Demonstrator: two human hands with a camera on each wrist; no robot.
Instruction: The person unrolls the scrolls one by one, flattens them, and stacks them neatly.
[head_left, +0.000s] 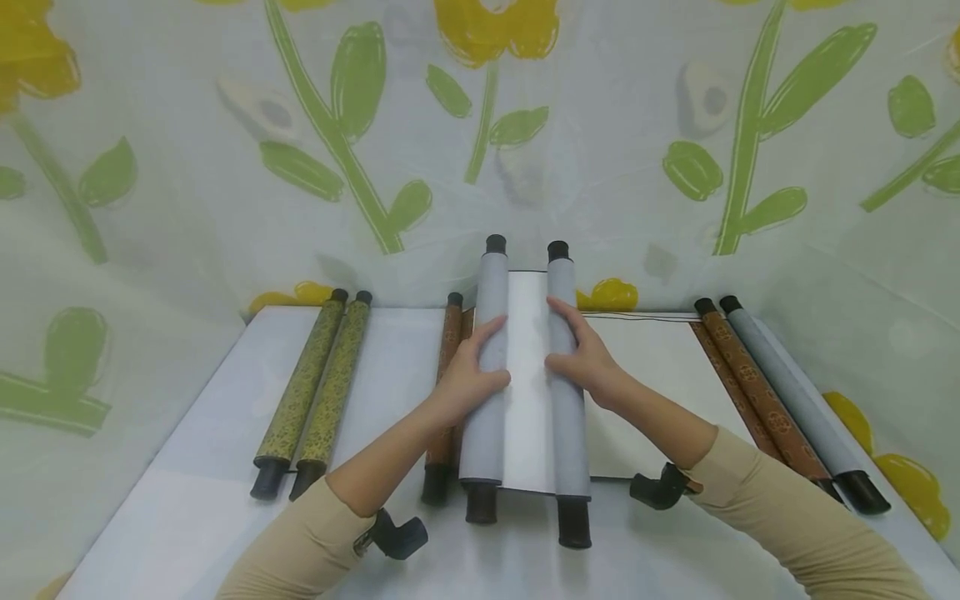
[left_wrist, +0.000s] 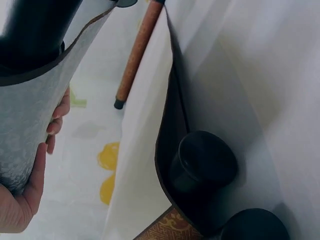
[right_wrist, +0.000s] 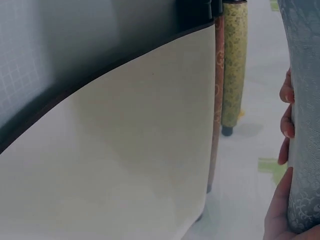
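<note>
Both hands hold up a grey scroll, whose two rolls stand nearly parallel with a strip of white paper between them. My left hand grips the left roll, thumb toward the middle. Around the right roll curl the thumb and fingers of my right hand. Black knobs cap the roll ends. Under the held scroll lies a brown patterned scroll, spread out with its cream paper showing. In the right wrist view, fingers wrap behind the grey roll.
On the left of the white table lies a yellow-green patterned scroll, its two rolls side by side. Another grey roll rests along the right edge, beside the brown one. A flower-printed sheet hangs behind the table.
</note>
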